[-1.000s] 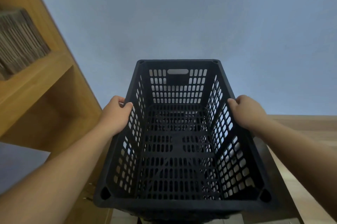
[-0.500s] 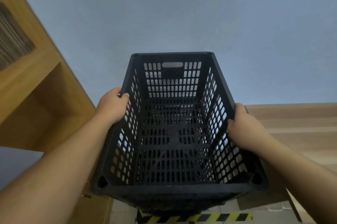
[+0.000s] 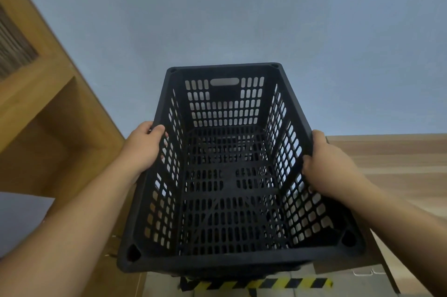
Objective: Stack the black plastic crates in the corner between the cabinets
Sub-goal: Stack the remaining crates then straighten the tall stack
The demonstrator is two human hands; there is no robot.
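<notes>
A black plastic crate [image 3: 232, 175] with slotted walls fills the middle of the view, open side up, in the gap between two wooden cabinets. My left hand [image 3: 144, 145] grips its left rim, thumb over the edge. My right hand [image 3: 326, 163] grips the right rim, fingers curled inside the wall. Under the crate's near edge a dark shape shows, possibly another crate; I cannot tell for sure.
A tall wooden cabinet [image 3: 48, 127] with open shelves stands on the left. A lower wooden cabinet [image 3: 391, 158] is on the right. A grey-blue wall [image 3: 242, 18] lies behind. Yellow-black hazard tape [image 3: 261, 283] crosses the tiled floor below.
The crate has dropped lower between the cabinets as the view tilted down. My right hand slid nearer along the rim. The hazard tape on the floor came into sight.
</notes>
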